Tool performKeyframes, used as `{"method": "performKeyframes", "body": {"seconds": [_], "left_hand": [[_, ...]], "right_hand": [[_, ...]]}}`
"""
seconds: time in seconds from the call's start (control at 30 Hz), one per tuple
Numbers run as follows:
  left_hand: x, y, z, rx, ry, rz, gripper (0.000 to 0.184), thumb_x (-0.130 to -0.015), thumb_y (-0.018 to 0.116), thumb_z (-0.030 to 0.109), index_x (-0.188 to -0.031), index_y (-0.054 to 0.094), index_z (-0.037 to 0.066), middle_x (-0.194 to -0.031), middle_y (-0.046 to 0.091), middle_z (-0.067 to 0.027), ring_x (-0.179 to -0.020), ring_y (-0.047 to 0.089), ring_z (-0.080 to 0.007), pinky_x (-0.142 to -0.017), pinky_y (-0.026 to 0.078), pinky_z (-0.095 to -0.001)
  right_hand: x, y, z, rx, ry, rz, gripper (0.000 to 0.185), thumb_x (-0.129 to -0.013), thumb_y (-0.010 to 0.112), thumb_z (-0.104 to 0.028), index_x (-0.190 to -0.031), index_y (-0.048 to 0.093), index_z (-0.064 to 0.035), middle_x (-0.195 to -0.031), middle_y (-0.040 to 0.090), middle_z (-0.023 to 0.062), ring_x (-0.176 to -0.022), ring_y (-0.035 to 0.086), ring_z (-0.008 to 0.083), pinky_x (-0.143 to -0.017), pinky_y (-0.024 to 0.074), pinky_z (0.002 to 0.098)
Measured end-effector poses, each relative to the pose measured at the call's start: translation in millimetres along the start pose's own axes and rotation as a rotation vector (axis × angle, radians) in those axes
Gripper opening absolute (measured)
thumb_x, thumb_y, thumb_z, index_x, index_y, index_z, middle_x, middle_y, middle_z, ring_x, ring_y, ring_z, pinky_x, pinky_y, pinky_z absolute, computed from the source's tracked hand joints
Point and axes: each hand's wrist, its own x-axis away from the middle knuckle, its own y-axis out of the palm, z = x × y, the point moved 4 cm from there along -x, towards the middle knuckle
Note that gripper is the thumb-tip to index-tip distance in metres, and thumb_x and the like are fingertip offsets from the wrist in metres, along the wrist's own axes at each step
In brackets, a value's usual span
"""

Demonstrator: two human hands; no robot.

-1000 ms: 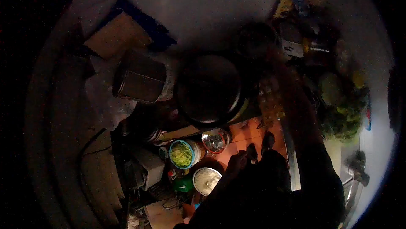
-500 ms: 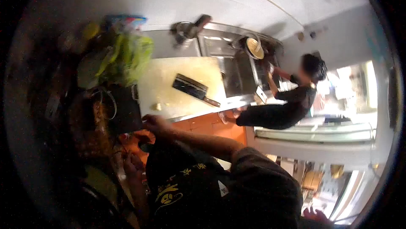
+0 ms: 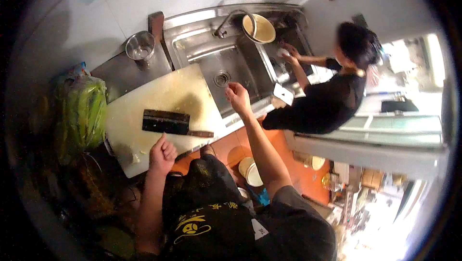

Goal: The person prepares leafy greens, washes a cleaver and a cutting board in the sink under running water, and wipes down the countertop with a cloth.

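The left hand (image 3: 163,155) and right hand (image 3: 238,99), loosely half-open, seemingly empty, fare best clear of the cleaver's (image 3: 166,122) edge.

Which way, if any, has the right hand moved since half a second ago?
Yes, rightward: the right hand went from the near left corner of the cutting board to past the board's right edge, at the sink.

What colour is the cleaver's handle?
The cleaver's handle is brown; the head view shows it best.
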Motion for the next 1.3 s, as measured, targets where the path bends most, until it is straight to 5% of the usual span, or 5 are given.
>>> {"method": "performKeyframes", "body": {"seconds": [0.2, 0.4, 0.57, 0.87, 1.3], "left_hand": [[-71.6, 48.0, -42.4, -0.361, 0.219, -0.025, 0.033, -0.092, 0.056, 0.025, -0.064, 0.044, 0.012, -0.055, 0.041, 0.0024, -0.046, 0.036, -0.0084, -0.044, 0.027, -0.0244], [1.0, -116.6, 55.7, -1.357, 0.978, 1.179, 0.031, -0.077, 0.072, 0.020, -0.096, 0.054, 0.003, -0.097, 0.058, -0.0121, -0.091, 0.057, -0.0289, -0.080, 0.047, -0.0389], [10.1, -213.9, 92.3, -1.832, 0.969, 1.260, 0.036, -0.072, 0.073, 0.018, -0.100, 0.056, 0.003, -0.101, 0.058, -0.0165, -0.095, 0.057, -0.0359, -0.081, 0.048, -0.0433], [23.0, -232.4, 89.7, -1.372, 0.895, 0.785, 0.016, -0.075, 0.061, -0.004, -0.089, 0.054, -0.001, -0.091, 0.056, -0.0072, -0.083, 0.053, -0.0170, -0.073, 0.047, -0.0309], [-3.3, 129.9, -125.1, -1.897, 0.722, -0.854, 0.026, -0.078, 0.063, 0.002, -0.104, 0.057, -0.002, -0.101, 0.058, -0.0172, -0.093, 0.057, -0.0340, -0.081, 0.048, -0.0390]], "right_hand": [[-93.9, 21.4, -64.3, 0.030, -0.181, -0.161, 0.035, -0.089, 0.059, -0.020, -0.117, 0.058, 0.0002, -0.106, 0.067, 0.0171, -0.096, 0.065, 0.0248, -0.082, 0.0505, 0.0334], [-8.3, 53.7, -31.0, -0.074, 0.013, -0.546, 0.027, -0.090, 0.059, -0.011, -0.113, 0.060, 0.0012, -0.101, 0.067, 0.0147, -0.091, 0.064, 0.0188, -0.076, 0.0498, 0.0290], [58.5, 46.3, -9.6, -0.010, 0.032, -0.541, 0.025, -0.090, 0.060, -0.011, -0.112, 0.060, 0.0012, -0.097, 0.067, 0.0131, -0.084, 0.064, 0.0189, -0.071, 0.0509, 0.0294], [136.7, 42.2, -19.8, 0.172, 0.160, -0.573, 0.033, -0.091, 0.058, -0.025, -0.114, 0.060, -0.0013, -0.107, 0.067, 0.0164, -0.093, 0.066, 0.0273, -0.081, 0.0523, 0.0362], [221.3, 23.0, 19.7, -1.589, 0.817, -0.229, 0.030, -0.097, 0.047, -0.031, -0.094, 0.061, -0.0039, -0.096, 0.065, 0.0089, -0.090, 0.063, 0.0231, -0.088, 0.0492, 0.0374]]}}
